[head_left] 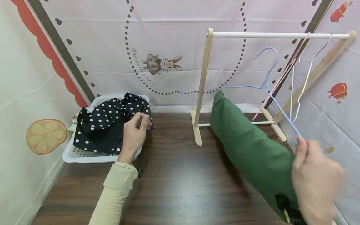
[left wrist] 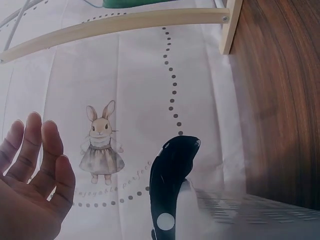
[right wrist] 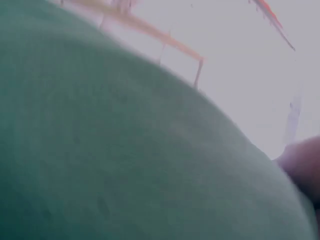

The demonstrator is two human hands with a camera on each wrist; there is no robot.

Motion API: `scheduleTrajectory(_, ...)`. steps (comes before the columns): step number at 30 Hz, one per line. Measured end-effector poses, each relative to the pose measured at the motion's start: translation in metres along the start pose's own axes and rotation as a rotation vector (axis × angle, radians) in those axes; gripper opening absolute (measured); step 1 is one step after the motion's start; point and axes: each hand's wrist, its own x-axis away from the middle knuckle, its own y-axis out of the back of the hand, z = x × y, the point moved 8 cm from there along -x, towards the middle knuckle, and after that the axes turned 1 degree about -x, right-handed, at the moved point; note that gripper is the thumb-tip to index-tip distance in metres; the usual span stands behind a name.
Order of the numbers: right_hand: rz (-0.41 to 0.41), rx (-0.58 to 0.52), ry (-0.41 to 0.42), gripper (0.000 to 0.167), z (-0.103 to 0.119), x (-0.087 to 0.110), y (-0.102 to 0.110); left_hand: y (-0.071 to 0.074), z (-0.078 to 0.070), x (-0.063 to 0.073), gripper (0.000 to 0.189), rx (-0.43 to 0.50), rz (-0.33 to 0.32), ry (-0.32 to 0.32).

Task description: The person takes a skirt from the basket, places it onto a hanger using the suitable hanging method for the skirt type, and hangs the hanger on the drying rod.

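My right hand (head_left: 316, 178) pinches the right corner of a blue hanger (head_left: 271, 68), whose hook points up in front of the rack. A green cloth (head_left: 253, 150) hangs along the hanger's lower side and hides its bottom bar; it also fills most of the right wrist view. My left hand (head_left: 133, 134) is raised beside a black polka-dot cloth (head_left: 98, 125), which lies bunched in a white basket (head_left: 92, 160). Nothing shows between the left hand's loosely bent fingers (left wrist: 52, 145) in the left wrist view, and they are apart from the black cloth there.
A small wooden rack with a white top rod (head_left: 267, 35) stands at the back right. On its rod hang a pink hanger (head_left: 281, 79) and a white hanger (head_left: 305, 82). Printed fabric walls (head_left: 180, 37) enclose the dark wooden floor (head_left: 174, 175).
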Motion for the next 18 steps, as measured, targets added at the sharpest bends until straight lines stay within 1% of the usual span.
scheduleTrajectory(4,0.042,-0.069,-0.022,0.033,0.022,0.011,-0.019,0.000,0.000,0.001,0.032,0.008,0.006,0.005)
scheduleTrajectory(6,0.038,-0.126,-0.028,0.030,0.032,0.014,-0.027,0.001,0.000,0.001,0.031,0.009,0.006,0.007)
scheduleTrajectory(9,-0.010,-0.172,-0.029,0.028,0.042,0.012,-0.030,0.001,0.001,0.002,0.031,0.012,0.011,0.006)
scheduleTrajectory(12,-0.066,-0.189,-0.042,0.028,0.049,0.005,-0.029,0.002,0.002,0.003,0.031,0.008,0.014,0.003)
scheduleTrajectory(15,-0.099,-0.199,-0.062,0.029,0.057,-0.003,-0.028,0.003,0.003,0.004,0.029,0.011,0.004,0.002)
scheduleTrajectory(18,-0.112,-0.215,-0.103,0.030,0.064,-0.010,-0.030,0.004,0.006,0.005,0.027,0.020,-0.003,0.006)
